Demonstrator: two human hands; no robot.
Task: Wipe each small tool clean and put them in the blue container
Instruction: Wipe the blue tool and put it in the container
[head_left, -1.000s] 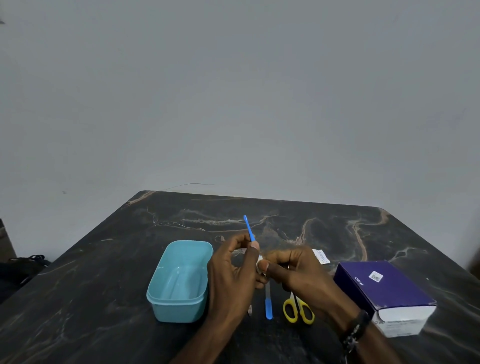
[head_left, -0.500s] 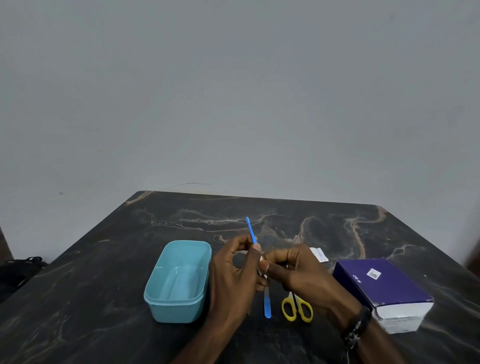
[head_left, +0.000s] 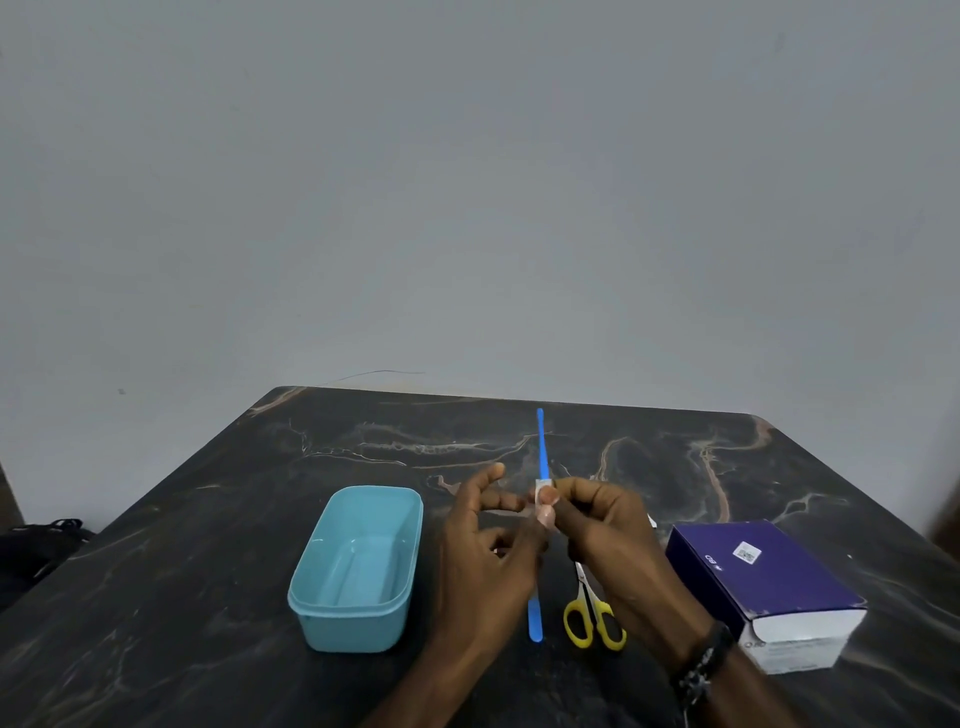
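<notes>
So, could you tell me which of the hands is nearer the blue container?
Left. The left hand is just right of the blue container; the right hand is farther right.

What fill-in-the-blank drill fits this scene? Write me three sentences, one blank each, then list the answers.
1. The thin blue tool held up between the hands sticks up from a small ____ wipe.
2. The scissors lying on the table have ____ handles.
3. The blue container stands to the left of the left hand and holds ____ tools so far.

Answers: white; yellow; no
</notes>
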